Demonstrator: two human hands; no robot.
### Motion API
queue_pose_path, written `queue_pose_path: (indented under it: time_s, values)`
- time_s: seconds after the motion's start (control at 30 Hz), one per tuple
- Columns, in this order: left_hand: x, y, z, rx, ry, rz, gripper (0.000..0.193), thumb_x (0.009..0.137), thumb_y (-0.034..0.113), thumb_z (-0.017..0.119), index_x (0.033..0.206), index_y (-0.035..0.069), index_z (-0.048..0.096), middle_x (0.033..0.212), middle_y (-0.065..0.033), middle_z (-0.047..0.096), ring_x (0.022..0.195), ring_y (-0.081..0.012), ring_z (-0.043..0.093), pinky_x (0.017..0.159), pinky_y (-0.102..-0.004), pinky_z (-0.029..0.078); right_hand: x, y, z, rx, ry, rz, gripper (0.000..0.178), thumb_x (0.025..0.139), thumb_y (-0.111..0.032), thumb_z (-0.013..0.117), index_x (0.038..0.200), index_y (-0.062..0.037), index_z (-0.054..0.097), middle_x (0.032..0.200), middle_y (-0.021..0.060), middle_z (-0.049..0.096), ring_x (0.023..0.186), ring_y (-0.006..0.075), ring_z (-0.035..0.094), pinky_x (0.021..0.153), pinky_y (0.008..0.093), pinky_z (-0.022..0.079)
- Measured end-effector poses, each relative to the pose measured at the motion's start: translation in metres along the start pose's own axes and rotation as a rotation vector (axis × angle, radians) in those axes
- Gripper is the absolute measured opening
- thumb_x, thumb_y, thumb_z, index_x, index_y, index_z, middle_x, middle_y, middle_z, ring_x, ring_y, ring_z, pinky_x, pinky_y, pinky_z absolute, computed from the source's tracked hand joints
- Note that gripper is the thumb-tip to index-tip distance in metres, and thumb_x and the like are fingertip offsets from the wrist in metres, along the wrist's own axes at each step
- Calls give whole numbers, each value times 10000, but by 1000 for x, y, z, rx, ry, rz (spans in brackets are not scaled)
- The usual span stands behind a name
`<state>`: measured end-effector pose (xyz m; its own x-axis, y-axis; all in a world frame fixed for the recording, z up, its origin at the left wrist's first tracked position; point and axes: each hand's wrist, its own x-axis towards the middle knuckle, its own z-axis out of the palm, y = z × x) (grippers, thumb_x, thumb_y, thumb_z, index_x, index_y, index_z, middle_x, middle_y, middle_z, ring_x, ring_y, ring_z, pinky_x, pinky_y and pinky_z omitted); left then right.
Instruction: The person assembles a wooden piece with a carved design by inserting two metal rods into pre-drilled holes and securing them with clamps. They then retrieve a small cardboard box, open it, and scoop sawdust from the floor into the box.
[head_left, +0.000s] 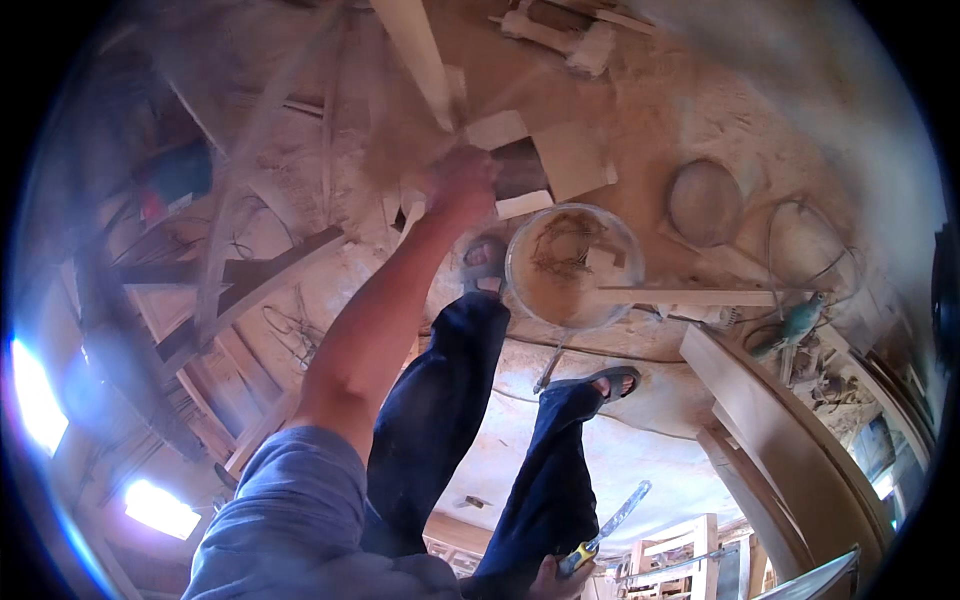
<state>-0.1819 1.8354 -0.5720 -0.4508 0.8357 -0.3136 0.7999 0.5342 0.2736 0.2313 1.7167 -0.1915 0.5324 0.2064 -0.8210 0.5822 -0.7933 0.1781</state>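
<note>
My left arm reaches far forward, and my left hand (463, 182) is over the edge of an open cardboard box (568, 160) on the floor. The hand is smeared and its fingers are hard to make out. Just beyond it, the end of a pale wooden board (415, 60) comes down from the top; whether they touch is unclear. Low in the picture, beside my right thigh, my right hand (562, 580) is closed round a tool with a yellow-and-dark handle (578, 557). Its long silvery blade points up and right; its exact kind is unclear.
A round clear-rimmed tub (632, 240) stands before my feet, with a wooden strip (700, 296) across its right rim. Further right are a round lid-like disc (704, 203), a green power tool (800, 322) and large curved wooden panels (780, 420). Lumber (270, 275) lies at left.
</note>
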Motion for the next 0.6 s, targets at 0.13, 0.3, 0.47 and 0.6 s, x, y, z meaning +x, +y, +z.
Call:
queue_pose_path:
  time_s: [0.13,0.3,0.47,0.6]
  values:
    - [-39,-24,-61,-265,256,-457,211,897,196,625,1019,31,674,1000,-212,696,962,-405,657,838,-466,510,11,39,3,-117,33,-240,797,875,-254,707,1508,40,322,1410,309,482,1260,421,522,1071,453,422]
    - [-86,-144,-54,-91,163,-554,273,863,191,613,1104,75,670,1027,-213,706,991,-419,666,832,-470,524,19,53,6,-97,63,-286,803,840,-201,740,1496,37,344,1379,303,507,1223,402,553,1036,465,455]
    - [-89,-171,-1,-315,-246,-469,355,849,157,601,1191,76,649,1073,-244,692,1042,-406,664,907,-461,516,21,47,4,-67,52,-199,813,834,-211,761,1492,35,352,1377,274,517,1216,378,558,1003,453,479]
    - [-85,-158,44,9,-88,-498,376,870,155,634,1236,70,654,1133,-224,689,1073,-378,653,895,-442,523,16,32,-2,-39,19,-223,802,848,-213,748,1498,34,347,1366,273,527,1219,371,559,999,449,479]
